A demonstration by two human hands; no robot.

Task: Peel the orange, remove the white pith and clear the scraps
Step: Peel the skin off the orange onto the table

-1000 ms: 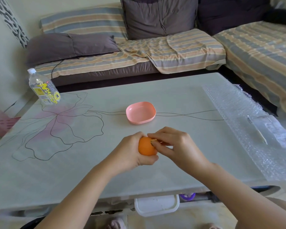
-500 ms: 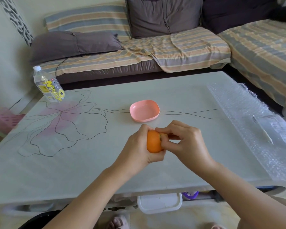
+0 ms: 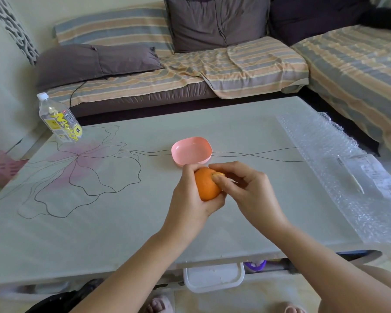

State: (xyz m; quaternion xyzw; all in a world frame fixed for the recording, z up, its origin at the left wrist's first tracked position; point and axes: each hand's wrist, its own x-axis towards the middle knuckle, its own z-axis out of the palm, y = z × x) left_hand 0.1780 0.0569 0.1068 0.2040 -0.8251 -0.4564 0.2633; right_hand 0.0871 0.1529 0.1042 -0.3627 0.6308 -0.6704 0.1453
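Gripping orange (image 3: 206, 186) in left hand (image 3: 190, 202), right hand (image 3: 246, 190) pinching its peel, pink bowl (image 3: 191, 151) just beyond

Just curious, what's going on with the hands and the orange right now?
Left hand grips orange. Right hand digs thumb into its top, peel barely started. Pink bowl empty behind. Nothing in the way.

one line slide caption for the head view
Left hand holds orange; right hand starts peeling, pink bowl behind.
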